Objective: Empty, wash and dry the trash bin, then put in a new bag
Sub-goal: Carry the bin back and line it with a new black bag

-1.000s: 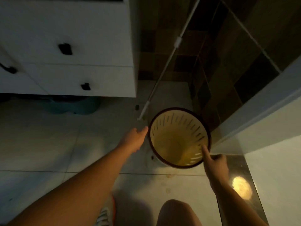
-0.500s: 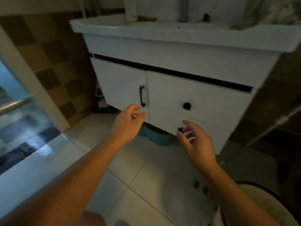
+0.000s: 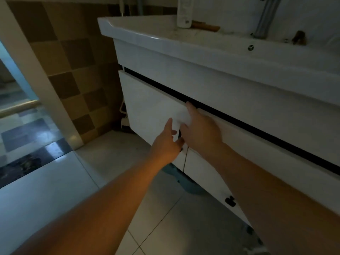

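Both hands at centre frame, against white vanity cabinet door [image 3: 147, 107]. Left hand [image 3: 166, 144]: grip narrow, fingers curling at dark door handle [image 3: 180, 134], hold unconfirmed. Right hand [image 3: 199, 130]: fingers straight, flat on door edge. Trash bin out of frame. Sink basin [image 3: 165, 38] upper right.

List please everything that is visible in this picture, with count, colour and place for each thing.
vanity cabinet: one, white, right, under the basin
basin: one, white, on top of the cabinet
cabinet door: one, white, left front of the cabinet
drawer knob: one, black, low right
bottle: one, white, on the basin edge
wall tiles: many, brown, left
floor tiles: several, pale, below
left hand: one, at the door handle
right hand: one, fingers straight, against the door's top corner
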